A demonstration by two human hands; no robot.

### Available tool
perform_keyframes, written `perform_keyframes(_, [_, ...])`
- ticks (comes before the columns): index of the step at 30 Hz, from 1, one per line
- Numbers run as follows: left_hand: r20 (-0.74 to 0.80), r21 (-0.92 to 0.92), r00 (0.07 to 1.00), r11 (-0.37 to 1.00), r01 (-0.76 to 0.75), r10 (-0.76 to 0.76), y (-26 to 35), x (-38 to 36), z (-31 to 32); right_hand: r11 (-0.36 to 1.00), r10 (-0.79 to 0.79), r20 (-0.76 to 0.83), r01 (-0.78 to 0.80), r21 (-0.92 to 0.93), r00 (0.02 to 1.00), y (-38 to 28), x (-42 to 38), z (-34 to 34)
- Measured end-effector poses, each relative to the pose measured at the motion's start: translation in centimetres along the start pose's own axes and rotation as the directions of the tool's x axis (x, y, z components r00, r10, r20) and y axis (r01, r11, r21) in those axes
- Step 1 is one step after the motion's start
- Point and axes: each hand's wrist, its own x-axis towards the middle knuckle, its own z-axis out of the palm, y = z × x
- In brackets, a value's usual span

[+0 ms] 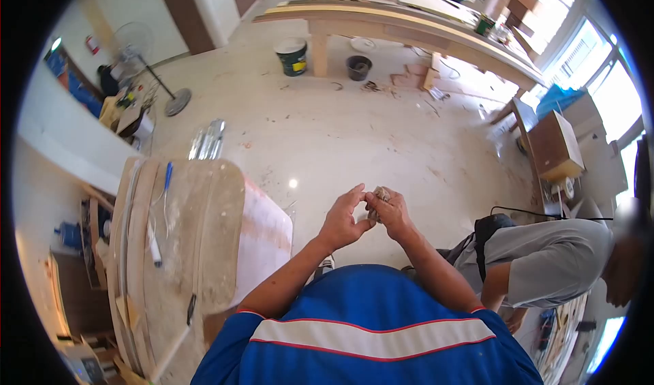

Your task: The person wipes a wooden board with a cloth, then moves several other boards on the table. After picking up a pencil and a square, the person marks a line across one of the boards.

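In front of my body, my right hand (395,216) is closed around a crumpled grey-brown wad (381,194), which sticks out above and between its fingers. What the wad is made of is too small to make out. My left hand (345,219) is right beside it, thumb and fingers curved and apart, with a gap between them. Its fingertips reach the right thumb and the near side of the wad. Below to the left stands a dusty worktop (211,214) bearing a blue-handled tool (168,175), a white tube-like item (154,249) and a black-handled tool (191,310).
A person in a grey shirt (552,259) bends close on my right. Ahead stand a long wooden workbench (381,27), a green bucket (291,58) and a black tub (358,67). A standing fan (178,103) is at left; scraps litter the pale floor (327,133).
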Motion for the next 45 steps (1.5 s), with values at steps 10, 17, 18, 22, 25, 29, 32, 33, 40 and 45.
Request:
perform_keyframes(10, [0.389,-0.503,0.853,0.695,0.514,-0.349,-7.1,13.5,1.4,0.813,0.126,-0.231,0.033,0.581,0.965,-1.5,14.0,-3.8])
perform_keyframes(17, [0.506,-0.852,0.801,-0.038,0.523,-0.321,-7.7,27.3,-2.1,0.854,0.077,0.13,-0.132,0.503,0.989,-1.7,29.0,-6.3])
perform_keyframes(18, [0.449,-0.885,0.815,-0.059,0.461,-0.366,-6.7,29.6,-2.4,0.986,0.013,0.049,-0.021,0.164,0.999,-1.8,31.0,-6.0])
perform_keyframes(22, [0.303,-0.932,0.821,0.03,0.361,-0.485,-8.1,38.4,-2.3,0.298,-0.459,0.145,0.306,-0.904,0.876,-5.2,34.1,-8.7])
perform_keyframes(25, [0.178,-0.944,0.846,0.155,0.291,-0.502,-9.6,44.0,-1.6,0.697,-0.216,0.103,0.227,-0.68,0.971,-6.8,38.5,-12.1])
perform_keyframes(29, [0.153,-0.924,0.866,0.242,0.297,-0.475,-6.4,49.0,0.5,0.971,0.163,0.253,-0.201,0.132,0.954,-8.0,41.3,-17.5])
perform_keyframes(32, [0.124,-0.774,0.878,0.509,0.378,-0.463,-8.1,52.2,3.5,0.9,0.232,0.244,-0.303,0.313,0.941,-7.9,42.1,-19.8])
perform_keyframes(33, [0.076,-0.628,0.881,0.664,0.405,-0.466,-7.8,53.1,4.6,0.9,0.234,0.209,-0.293,0.323,0.95,-7.7,42.5,-20.6])
perform_keyframes(40, [0.308,-0.437,0.895,0.787,0.435,-0.324,-10.2,59.8,11.5,0.927,0.113,-0.063,-0.082,0.366,0.992,-8.6,43.8,-28.6])
perform_keyframes(45, [0.532,-0.333,0.806,0.811,0.481,-0.26,-10.7,67.1,15.7,0.893,0.035,-0.367,0.136,0.43,0.93,-8.6,47.1,-33.6])
